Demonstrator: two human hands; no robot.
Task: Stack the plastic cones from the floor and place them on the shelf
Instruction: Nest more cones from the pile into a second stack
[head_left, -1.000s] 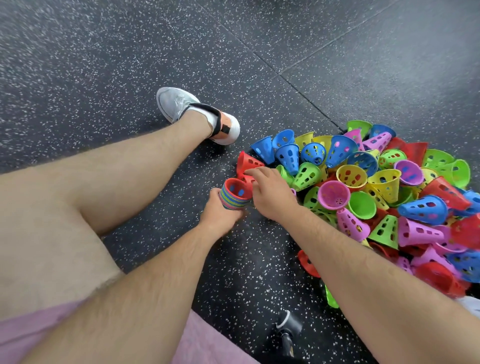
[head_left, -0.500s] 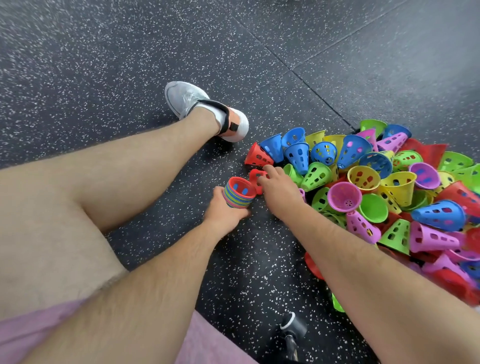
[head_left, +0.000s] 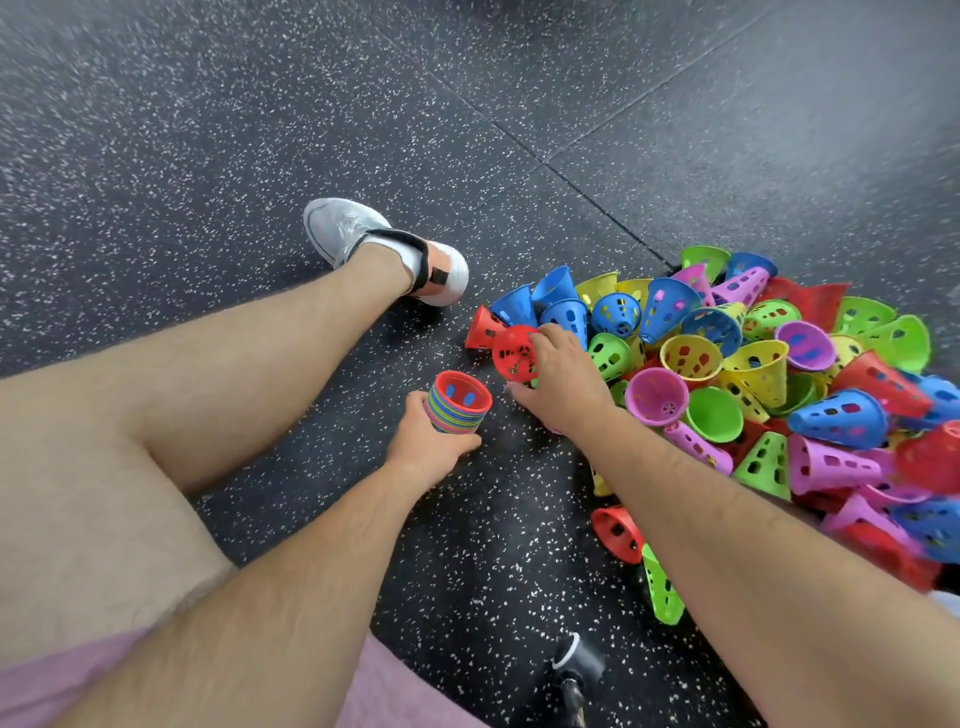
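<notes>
My left hand (head_left: 427, 439) grips a stack of nested cones (head_left: 458, 402) with many-coloured rims and a red one on top, its open mouth facing up. Just right of it, my right hand (head_left: 560, 384) holds a single red perforated cone (head_left: 514, 353) lifted off the floor, mouth turned toward the stack. A big heap of loose cones (head_left: 753, 384) in blue, green, yellow, pink and red covers the floor to the right. Another red cone (head_left: 482, 328) lies on its side beyond the held one.
My bare left leg (head_left: 208, 374) stretches across the speckled black rubber floor (head_left: 208, 130), ending in a grey shoe (head_left: 353, 234). A red cone (head_left: 618, 532) and a green cone (head_left: 660, 587) lie under my right forearm. A dark caster-like object (head_left: 571, 670) sits at the bottom edge.
My right hand has picked a red cone out of the heap's left edge and raised it beside the stack. The left hand keeps holding the stack.
</notes>
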